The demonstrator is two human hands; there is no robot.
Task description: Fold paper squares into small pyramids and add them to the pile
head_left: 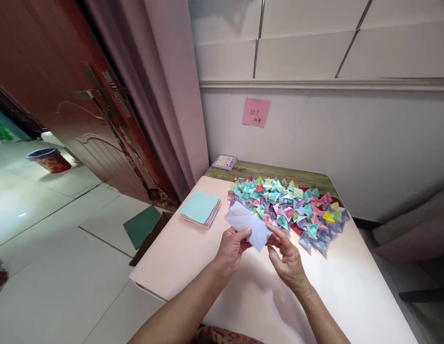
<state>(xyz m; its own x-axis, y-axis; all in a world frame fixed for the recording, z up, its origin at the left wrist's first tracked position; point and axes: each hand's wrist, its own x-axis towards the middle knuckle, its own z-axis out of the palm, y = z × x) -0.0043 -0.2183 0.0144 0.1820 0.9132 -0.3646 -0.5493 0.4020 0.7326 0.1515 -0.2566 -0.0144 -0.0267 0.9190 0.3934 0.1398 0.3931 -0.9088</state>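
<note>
A creased sheet of light purple origami paper (239, 217), partly folded, is held up over the front of the table. My left hand (232, 248) grips its lower left edge, with the thumb pressed on top and the fingers underneath. At the right corner of the sheet, my right hand (288, 260) has its fingers closed on the edge while its thumb stands apart below. Behind the sheet lies a large heap of small folded paper pieces (275, 198) in teal, purple, pink, yellow and red. To the left sits a stack of square paper (200, 208) with a light blue sheet on top.
The pale pink tabletop (171, 258) has a wood-patterned strip (279, 169) at its back. A small pack (225, 161) rests on its back left corner. A pink note (256, 112) is on the wall. On the left are a curtain, a brown door (64, 86) and a bucket (49, 160).
</note>
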